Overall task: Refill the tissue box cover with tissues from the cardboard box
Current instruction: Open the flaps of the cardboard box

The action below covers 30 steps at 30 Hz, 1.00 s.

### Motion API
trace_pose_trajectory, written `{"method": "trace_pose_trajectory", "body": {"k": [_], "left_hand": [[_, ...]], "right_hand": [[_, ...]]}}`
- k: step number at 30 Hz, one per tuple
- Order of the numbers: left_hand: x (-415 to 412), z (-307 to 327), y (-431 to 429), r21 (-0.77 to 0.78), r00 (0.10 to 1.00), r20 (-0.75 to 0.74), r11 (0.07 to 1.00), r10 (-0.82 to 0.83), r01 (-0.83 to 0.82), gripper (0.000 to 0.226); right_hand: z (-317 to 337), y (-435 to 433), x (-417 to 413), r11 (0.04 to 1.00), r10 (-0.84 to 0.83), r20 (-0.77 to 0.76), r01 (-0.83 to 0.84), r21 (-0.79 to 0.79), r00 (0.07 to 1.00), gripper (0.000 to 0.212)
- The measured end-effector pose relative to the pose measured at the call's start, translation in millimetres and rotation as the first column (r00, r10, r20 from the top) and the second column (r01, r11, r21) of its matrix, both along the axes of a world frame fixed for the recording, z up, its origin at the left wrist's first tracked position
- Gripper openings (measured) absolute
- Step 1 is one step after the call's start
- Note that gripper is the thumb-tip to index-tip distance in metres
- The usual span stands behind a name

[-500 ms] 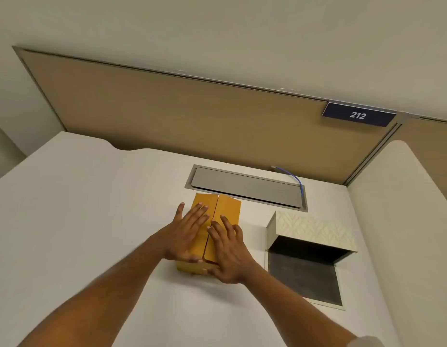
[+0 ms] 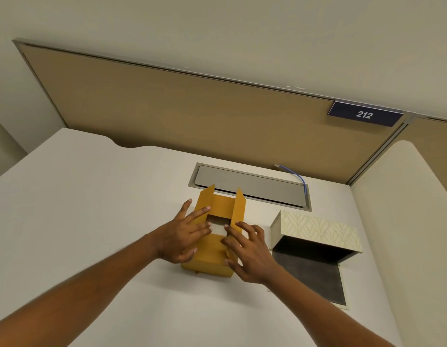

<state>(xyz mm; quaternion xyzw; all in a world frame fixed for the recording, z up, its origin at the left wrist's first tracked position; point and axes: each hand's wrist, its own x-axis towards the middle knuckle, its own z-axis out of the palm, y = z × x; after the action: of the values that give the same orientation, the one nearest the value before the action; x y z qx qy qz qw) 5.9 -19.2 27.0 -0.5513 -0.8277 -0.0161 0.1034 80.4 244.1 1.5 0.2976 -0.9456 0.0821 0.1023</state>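
Note:
A yellow cardboard box point(image 2: 210, 259) sits on the white desk point(image 2: 79, 221) in front of me. Its two long top flaps stand up at the left and right sides. Through the gap between the short inner flaps a pale patch of tissues point(image 2: 218, 227) shows. My left hand point(image 2: 183, 236) lies against the left flap with fingers spread, fingertips at the opening. My right hand point(image 2: 245, 251) rests on the box's right side, fingers spread over the near flap. The tissue box cover point(image 2: 317, 232), cream with a leaf pattern and dark inside, lies open to the right, its dark base panel flat on the desk.
A grey cable hatch point(image 2: 250, 186) is set into the desk behind the box, with a blue cable point(image 2: 299, 177) coming out at its right end. A tan partition point(image 2: 192, 116) with a "212" sign point(image 2: 364, 114) walls off the back. A pale divider point(image 2: 418, 234) stands on the right.
The box's two long top flaps, which lay closed under my hands, now stand up and apart, uncovering the inner flaps and tissues. My hands have moved outward with them.

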Motion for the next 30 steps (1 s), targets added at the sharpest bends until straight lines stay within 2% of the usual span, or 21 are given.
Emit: {"method": "trace_pose_trajectory", "body": {"k": [4, 7, 9, 13, 16, 19, 21, 23, 26, 30], "left_hand": [[-3.2, 4.5, -32.6, 0.045, 0.997, -0.045, 0.997, 0.063, -0.061, 0.042], [-1.7, 1.4, -61.4, 0.082, 0.982, -0.063, 0.982, 0.176, -0.171, 0.049], [2.3, -2.5, -75.8, 0.04, 0.966, -0.051, 0.967, 0.255, -0.253, 0.055], [18.1, -17.0, -82.2, -0.193, 0.913, 0.032, 0.899, 0.407, -0.394, 0.069], [26.1, -23.9, -72.5, -0.278, 0.881, 0.055, 0.855, 0.469, -0.438, 0.076], [25.9, -20.3, -56.3, -0.247, 0.847, 0.018, 0.823, 0.531, -0.511, 0.075], [26.0, -14.4, -40.3, -0.197, 0.8, 0.013, 0.786, 0.599, -0.586, 0.076], [29.8, -11.3, -19.0, -0.179, 0.785, 0.016, 0.774, 0.619, -0.607, 0.078], [37.4, -13.4, 13.3, -0.186, 0.808, 0.028, 0.798, 0.588, -0.574, 0.08], [39.5, -16.8, 38.0, -0.195, 0.771, 0.037, 0.761, 0.636, -0.618, 0.082]], "right_hand": [[0.3, 33.9, 12.0, 0.992, -0.074, -0.025, 0.071, -0.1, 0.997, 0.05], [-7.6, 57.3, 26.8, 0.979, -0.151, 0.011, 0.151, -0.137, 0.988, 0.05], [-14.8, 68.4, 36.4, 0.975, -0.185, 0.067, 0.191, -0.11, 0.981, 0.051], [-26.7, 74.2, 45.7, 0.978, -0.208, 0.184, 0.209, 0.014, 0.961, 0.055], [-25.2, 69.8, 40.9, 0.979, -0.203, 0.197, 0.195, 0.057, 0.959, 0.059], [-12.1, 61.5, 24.5, 0.972, -0.233, 0.07, 0.23, 0.045, 0.97, 0.057], [2.8, 49.9, 8.9, 0.94, -0.336, -0.02, 0.336, 0.053, 0.942, 0.051], [19.3, 32.8, -7.9, 0.89, -0.449, -0.048, 0.452, 0.065, 0.892, 0.045], [35.1, 8.0, -36.1, 0.866, -0.491, 0.02, 0.485, 0.118, 0.871, 0.051], [31.3, -8.2, -77.8, 0.902, -0.409, 0.17, 0.368, 0.224, 0.897, 0.069]]}}
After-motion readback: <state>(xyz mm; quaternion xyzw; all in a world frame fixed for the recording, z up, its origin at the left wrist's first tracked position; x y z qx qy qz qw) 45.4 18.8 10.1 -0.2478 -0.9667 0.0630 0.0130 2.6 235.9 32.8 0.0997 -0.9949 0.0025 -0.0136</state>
